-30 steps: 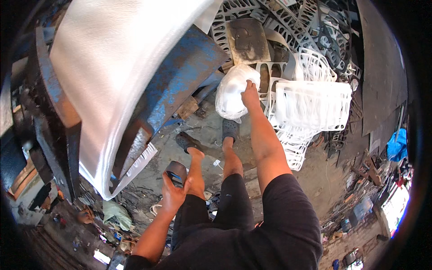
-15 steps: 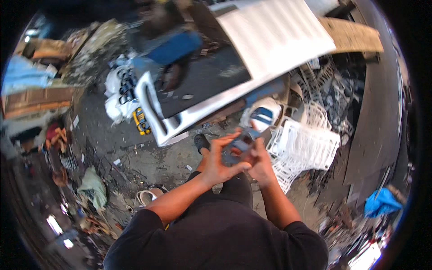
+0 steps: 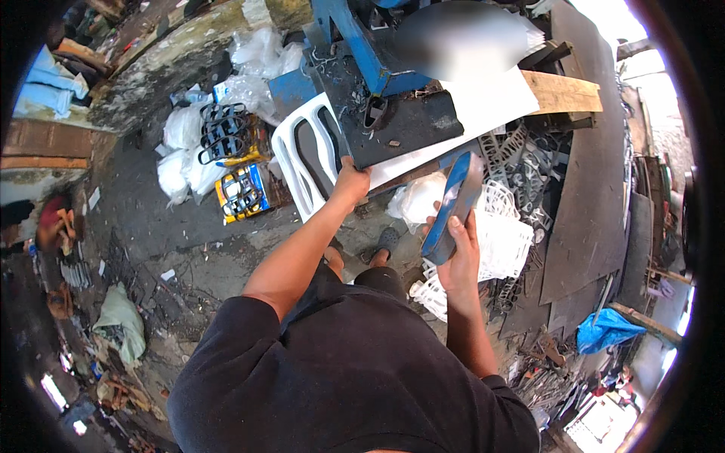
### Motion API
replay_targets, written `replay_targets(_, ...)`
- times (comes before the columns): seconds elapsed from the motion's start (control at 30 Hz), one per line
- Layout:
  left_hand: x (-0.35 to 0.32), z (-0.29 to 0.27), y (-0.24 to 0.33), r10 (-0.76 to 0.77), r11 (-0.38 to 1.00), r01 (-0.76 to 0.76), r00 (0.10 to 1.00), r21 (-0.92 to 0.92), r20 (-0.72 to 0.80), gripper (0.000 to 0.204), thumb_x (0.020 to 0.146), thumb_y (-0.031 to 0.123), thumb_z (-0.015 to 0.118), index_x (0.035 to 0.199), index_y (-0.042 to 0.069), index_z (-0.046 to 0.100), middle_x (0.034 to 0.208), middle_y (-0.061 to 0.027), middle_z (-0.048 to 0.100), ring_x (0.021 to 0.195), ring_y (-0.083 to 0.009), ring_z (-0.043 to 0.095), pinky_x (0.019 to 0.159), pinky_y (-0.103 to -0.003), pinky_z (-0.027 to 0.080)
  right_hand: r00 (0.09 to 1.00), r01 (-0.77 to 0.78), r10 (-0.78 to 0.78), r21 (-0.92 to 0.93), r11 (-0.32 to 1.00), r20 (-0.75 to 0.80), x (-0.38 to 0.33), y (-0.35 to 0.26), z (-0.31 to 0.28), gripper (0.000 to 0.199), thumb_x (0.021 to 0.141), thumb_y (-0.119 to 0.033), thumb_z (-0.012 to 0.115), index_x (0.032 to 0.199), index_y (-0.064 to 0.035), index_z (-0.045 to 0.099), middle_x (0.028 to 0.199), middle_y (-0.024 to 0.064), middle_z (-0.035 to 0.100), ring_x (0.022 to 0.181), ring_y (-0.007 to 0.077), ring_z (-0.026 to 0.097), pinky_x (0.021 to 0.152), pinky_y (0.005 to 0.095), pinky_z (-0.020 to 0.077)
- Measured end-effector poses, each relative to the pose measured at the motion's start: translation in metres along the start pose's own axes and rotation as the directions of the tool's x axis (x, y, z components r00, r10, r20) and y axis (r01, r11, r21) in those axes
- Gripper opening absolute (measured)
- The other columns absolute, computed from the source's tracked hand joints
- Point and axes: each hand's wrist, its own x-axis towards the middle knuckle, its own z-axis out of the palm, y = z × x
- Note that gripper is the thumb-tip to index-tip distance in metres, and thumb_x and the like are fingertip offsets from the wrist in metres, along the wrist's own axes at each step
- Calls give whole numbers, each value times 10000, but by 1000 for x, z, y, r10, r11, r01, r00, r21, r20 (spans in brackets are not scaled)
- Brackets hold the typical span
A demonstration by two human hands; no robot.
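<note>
Since half a second ago hands have split apart: left hand now grips the white plastic panel edge at 12 o'clock, right hand wraps the blue bar at 2 o'clock. Panel looks stiff, light; hold its rim.
</note>
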Motion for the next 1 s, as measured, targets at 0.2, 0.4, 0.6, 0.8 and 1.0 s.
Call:
replay_targets(0.2, 3, -31, -2, -51, 985, 57, 998, -164, 40, 474, 859, 200, 744, 1171, -27, 469, 1034, -148, 647, 930, -245, 625, 788, -371, 495, 1000, -24, 27, -174, 984, 14, -31, 24, 29, 609, 969, -121, 582, 1511, -72, 308, 1284, 134, 562, 1032, 212, 611, 883, 371, 529)
replay_targets(0.4, 4, -128, -42, -54, 996, 70, 965, -55, 256, 475, 924, 231, 652, 1281, -61, 536, 1042, -107, 654, 868, -182, 593, 799, -309, 469, 984, 96, -2, -516, 851, 179, -35, 41, 54, 711, 927, -105, 620, 1537, -37, 261, 1307, 153, 548, 1070, 193, 585, 935, 348, 475)
replay_targets(0.6, 52, -119, -20, 29, 971, -50, 995, -235, -91, 328, 1015, 298, 469, 1116, 6, 581, 883, -59, 599, 803, -170, 546, 726, -326, 450, 941, 152, 83, -629, 763, 327, -1, 63, 89, 717, 895, -172, 694, 1492, 14, 344, 1451, 164, 459, 1321, 230, 446, 1094, 336, 337)
replay_targets(0.8, 57, -107, -13, 127, 992, -126, 991, 19, -52, 211, 1008, 131, 445, 1094, 31, 610, 895, -82, 649, 713, -181, 599, 662, -342, 468, 865, 452, -20, -759, 468, 502, 50, 95, 124, 657, 883, -214, 684, 1475, -125, 413, 1399, 245, 497, 1273, 383, 519, 1046, 414, 426)
replay_targets(1.0, 32, -128, 17, -52, 744, 188, 973, -641, 226, 184, 999, 98, 490, 1094, 12, 622, 842, -29, 632, 706, -133, 614, 627, -286, 510, 837, 545, -139, -832, 105, 530, 104, 153, 138, 627, 876, -203, 651, 1456, -134, 424, 1365, 288, 485, 1229, 456, 499, 1025, 476, 442)
